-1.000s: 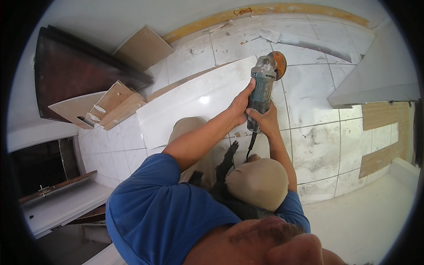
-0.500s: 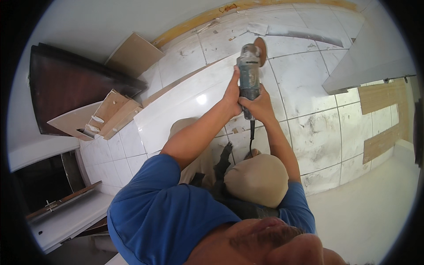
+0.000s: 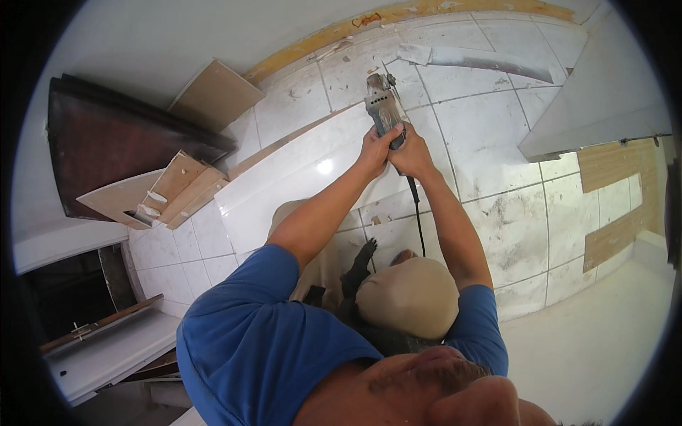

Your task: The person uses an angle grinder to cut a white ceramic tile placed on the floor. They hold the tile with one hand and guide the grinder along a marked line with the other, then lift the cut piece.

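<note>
Both my hands are wrapped round a blue-grey angle grinder (image 3: 383,110), its head pointing away from me. My left hand (image 3: 374,150) grips the left side of its body, and my right hand (image 3: 412,153) closes on the right side, near the back end. A black cord (image 3: 418,213) trails from the grinder toward my knee. The tool's head is by the far right end of a long glossy white panel (image 3: 291,170) lying on the tiles. Its disc shows only as a thin edge, so contact with the panel cannot be made out.
Scuffed white tiles (image 3: 497,142) cover the floor. Wooden offcuts (image 3: 188,188), a beige board (image 3: 217,92) and a dark red-brown panel (image 3: 121,149) lean at the left. A grey strip (image 3: 490,62) lies at the back. Wood-look planks (image 3: 611,238) lie at the right.
The grinder has shifted left and rolled, so its brown disc no longer shows face-on. Both hands moved with it, and the cord hangs longer behind.
</note>
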Available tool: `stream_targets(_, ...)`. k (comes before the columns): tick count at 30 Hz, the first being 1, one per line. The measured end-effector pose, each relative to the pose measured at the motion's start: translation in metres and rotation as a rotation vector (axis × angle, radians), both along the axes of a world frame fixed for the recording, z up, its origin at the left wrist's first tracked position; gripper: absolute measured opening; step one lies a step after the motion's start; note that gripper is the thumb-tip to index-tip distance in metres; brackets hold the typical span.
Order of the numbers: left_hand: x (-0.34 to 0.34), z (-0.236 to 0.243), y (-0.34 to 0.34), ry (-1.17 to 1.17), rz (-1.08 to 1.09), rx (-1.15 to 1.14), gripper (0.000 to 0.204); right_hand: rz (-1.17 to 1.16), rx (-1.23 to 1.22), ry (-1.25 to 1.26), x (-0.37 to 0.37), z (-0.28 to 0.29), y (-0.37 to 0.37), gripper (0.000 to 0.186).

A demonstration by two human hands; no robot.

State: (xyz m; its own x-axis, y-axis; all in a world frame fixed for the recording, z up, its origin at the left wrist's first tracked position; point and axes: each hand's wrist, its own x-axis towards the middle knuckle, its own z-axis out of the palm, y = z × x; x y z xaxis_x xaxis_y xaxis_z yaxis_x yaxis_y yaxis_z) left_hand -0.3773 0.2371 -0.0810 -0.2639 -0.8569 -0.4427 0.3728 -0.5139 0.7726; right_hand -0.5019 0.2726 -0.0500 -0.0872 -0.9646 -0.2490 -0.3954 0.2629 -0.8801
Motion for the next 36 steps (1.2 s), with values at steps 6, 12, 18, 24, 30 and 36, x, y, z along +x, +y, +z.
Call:
stream_targets(6, -0.006, -0.01, -0.012, -0.05, 0.045, 0.012, 0.04, -0.046, 0.043, -0.035, 0.002, -0.004, -0.014, 0.073)
stream_targets(12, -0.013, -0.019, -0.018, -0.021, 0.027, 0.005, 0.037, -0.069, -0.013, -0.038, -0.007, -0.039, -0.021, 0.076)
stream_targets(18, -0.005, -0.03, -0.016, 0.027, 0.059, 0.003, 0.036, -0.022, 0.004, -0.104, -0.008, -0.027, -0.021, 0.074)
stream_targets(24, -0.002, -0.031, -0.02, 0.055, 0.063, 0.027, 0.041, -0.043, -0.001, -0.073, -0.006, -0.034, -0.025, 0.072)
stream_targets(30, -0.001, -0.033, -0.022, 0.062, 0.078, 0.048, 0.043, -0.053, 0.017, -0.1, -0.003, -0.035, -0.027, 0.072)
stream_targets(36, 0.0, -0.037, -0.02, 0.089, 0.082, 0.056, 0.045, -0.054, 0.035, -0.088, -0.004, -0.035, -0.026, 0.07)
